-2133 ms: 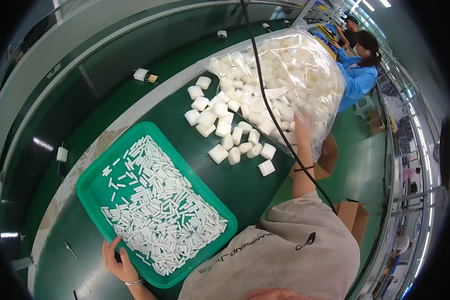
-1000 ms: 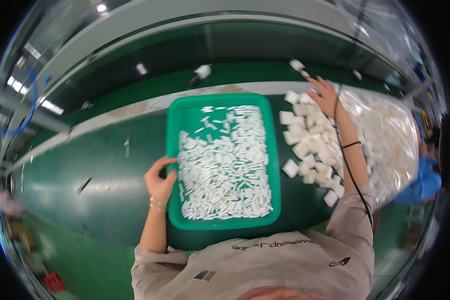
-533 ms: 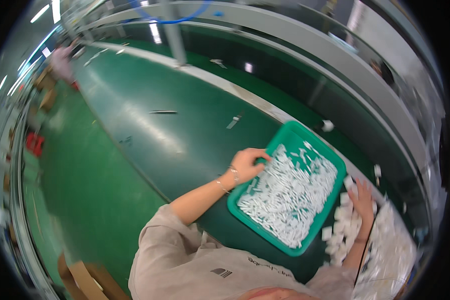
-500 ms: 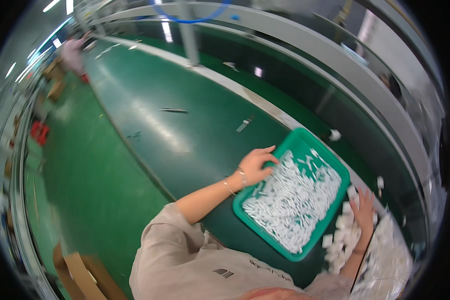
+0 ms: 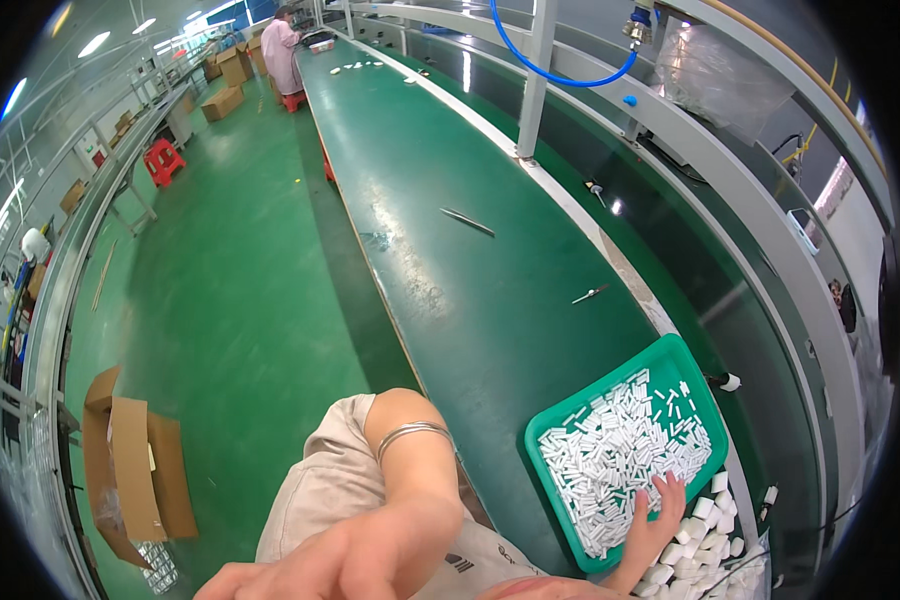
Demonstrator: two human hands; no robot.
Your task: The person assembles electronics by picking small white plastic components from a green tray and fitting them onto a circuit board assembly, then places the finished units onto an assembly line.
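Observation:
A green tray [image 5: 547,470] full of small white sticks or tubes [image 5: 610,455] lies on the near right of the bench. My right hand [image 5: 660,520] reaches over the tray's near right side, fingers apart and bent a little; it seems to hold nothing, and I cannot tell whether the fingertips touch the pieces. Beside it is a heap of white blocky pieces [image 5: 705,535], partly on clear plastic. My left hand [image 5: 360,550] is raised close in front of me at the lower edge, a bangle [image 5: 415,430] on its forearm. Its fingertips are cut off by the frame.
The long green bench [image 5: 450,300] carries a thin metal tool [image 5: 467,221] and a small slim item [image 5: 590,294]. Rails and a post [image 5: 535,90] line its far side. A cardboard box [image 5: 135,470] stands on the left floor. Another person [image 5: 281,55] works at the far end.
My left hand has left the tray's left rim and come back toward me. My right hand has moved from the white blocks onto the tray's edge. The view has shifted.

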